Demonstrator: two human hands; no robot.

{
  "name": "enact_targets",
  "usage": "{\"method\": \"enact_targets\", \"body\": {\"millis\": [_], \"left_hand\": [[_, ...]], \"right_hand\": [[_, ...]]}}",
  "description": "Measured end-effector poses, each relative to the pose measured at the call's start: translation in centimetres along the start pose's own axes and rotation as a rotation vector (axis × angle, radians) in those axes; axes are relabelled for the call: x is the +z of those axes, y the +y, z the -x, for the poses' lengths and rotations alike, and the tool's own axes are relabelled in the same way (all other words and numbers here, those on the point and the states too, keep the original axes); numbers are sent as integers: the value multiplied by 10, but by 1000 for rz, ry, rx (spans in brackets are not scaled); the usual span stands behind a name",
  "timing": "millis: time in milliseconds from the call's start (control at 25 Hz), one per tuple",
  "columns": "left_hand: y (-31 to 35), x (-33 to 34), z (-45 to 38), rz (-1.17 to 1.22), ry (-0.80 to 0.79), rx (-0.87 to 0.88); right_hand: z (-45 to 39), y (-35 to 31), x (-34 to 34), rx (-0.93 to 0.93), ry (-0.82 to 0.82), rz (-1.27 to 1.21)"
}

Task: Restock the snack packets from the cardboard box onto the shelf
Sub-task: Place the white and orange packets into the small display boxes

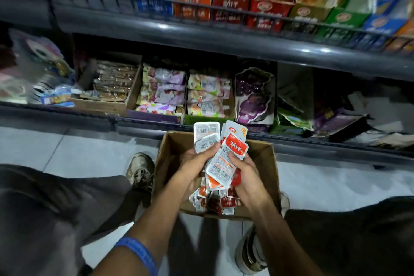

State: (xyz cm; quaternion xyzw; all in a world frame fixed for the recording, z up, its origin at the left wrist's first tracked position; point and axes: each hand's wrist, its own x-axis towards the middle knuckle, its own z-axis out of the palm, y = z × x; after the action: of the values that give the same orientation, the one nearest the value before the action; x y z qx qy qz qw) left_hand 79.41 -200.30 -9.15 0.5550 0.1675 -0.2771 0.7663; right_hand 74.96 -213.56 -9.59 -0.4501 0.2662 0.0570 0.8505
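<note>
We're crouched at the shelf point(201, 39), our left hand point(194, 163) curled round a fan of packets point(220, 152) above the box point(262, 159), our right hand point(247, 180) gripping their lower edge; more packets lie in the box below

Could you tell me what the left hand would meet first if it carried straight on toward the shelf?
Probably the green display box of pale packets on the bottom shelf, just beyond the cardboard box; depth is uncertain. The left hand holds snack packets.

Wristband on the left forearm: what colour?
Blue; the wristband shows clearly in the head view.
</note>
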Motion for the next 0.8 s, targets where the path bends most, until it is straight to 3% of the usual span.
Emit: {"method": "enact_targets", "body": {"millis": [80, 280, 440, 600, 800], "left_hand": [[19, 8, 14, -57, -32, 57], [79, 34, 47, -86, 90, 240], [129, 48, 74, -136, -109, 268], [173, 58, 99, -83, -234, 291], [211, 66, 107, -4, -278, 296]], "right_hand": [[18, -17, 16, -106, -22, 22], [50, -71, 52, -196, -178, 7], [61, -106, 87, -341, -239, 199], [70, -140, 112, -573, -10, 260], [74, -189, 141, -618, 10, 210]]}}
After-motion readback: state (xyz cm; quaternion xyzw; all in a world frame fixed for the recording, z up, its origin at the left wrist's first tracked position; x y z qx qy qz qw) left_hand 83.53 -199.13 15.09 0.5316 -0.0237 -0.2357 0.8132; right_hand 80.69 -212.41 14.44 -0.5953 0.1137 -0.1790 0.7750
